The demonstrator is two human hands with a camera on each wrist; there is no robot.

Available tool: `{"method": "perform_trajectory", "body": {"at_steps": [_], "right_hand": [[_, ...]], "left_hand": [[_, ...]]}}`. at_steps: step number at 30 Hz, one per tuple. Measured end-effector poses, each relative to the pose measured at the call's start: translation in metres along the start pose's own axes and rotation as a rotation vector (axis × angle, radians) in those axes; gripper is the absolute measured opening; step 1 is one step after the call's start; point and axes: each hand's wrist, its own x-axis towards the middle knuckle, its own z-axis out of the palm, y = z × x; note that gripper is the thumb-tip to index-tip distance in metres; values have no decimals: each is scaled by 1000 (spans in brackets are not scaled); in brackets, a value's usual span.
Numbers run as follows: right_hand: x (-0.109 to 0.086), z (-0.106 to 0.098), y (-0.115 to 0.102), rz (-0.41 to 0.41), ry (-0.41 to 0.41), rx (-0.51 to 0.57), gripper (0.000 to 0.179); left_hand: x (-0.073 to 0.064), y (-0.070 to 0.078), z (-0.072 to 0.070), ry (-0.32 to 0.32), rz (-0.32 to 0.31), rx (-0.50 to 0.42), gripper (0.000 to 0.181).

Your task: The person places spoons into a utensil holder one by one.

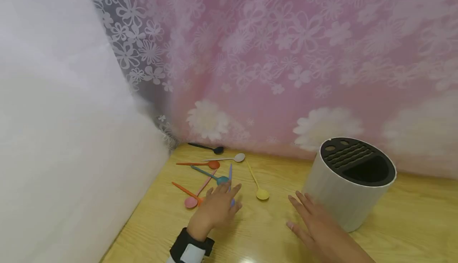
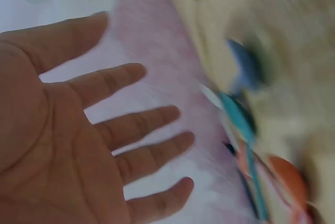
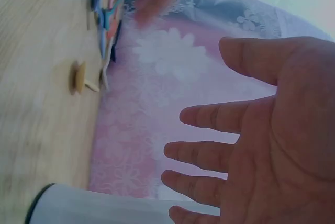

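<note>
My left hand hovers over a scatter of spoons with its fingers spread and its palm empty. Under and around it lie an orange spoon, a pink spoon, a teal spoon and a blue-purple spoon, which the hand partly covers. Beyond them are a red-orange spoon, a white spoon and a black spoon. A yellow spoon lies right of that hand. My right hand, fingers extended and holding nothing, is just left of a white cylindrical holder.
The holder has a black slotted top with round holes and a larger opening. A pink floral curtain hangs along the back of the wooden table. White sheeting borders the left side.
</note>
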Motion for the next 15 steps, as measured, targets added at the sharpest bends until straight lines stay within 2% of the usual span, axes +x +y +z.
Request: {"method": "perform_trajectory", "body": {"at_steps": [3,6,8,11,15], "right_hand": [[-4,-10,2,19,21,-3,62],[-9,-24,0,-2,95,1,58],[-12,-35,-3,-26,177,12,52],[-16,-55,-6,-64,350,35,45],[-22,-77,-2,-69,558,55,44]], "left_hand": [[13,-9,3,26,-13,52,51],[23,-9,10,52,18,71,49],[28,-2,15,64,46,81,49],[34,15,23,88,73,117,48],[43,38,34,132,52,160,43]]}}
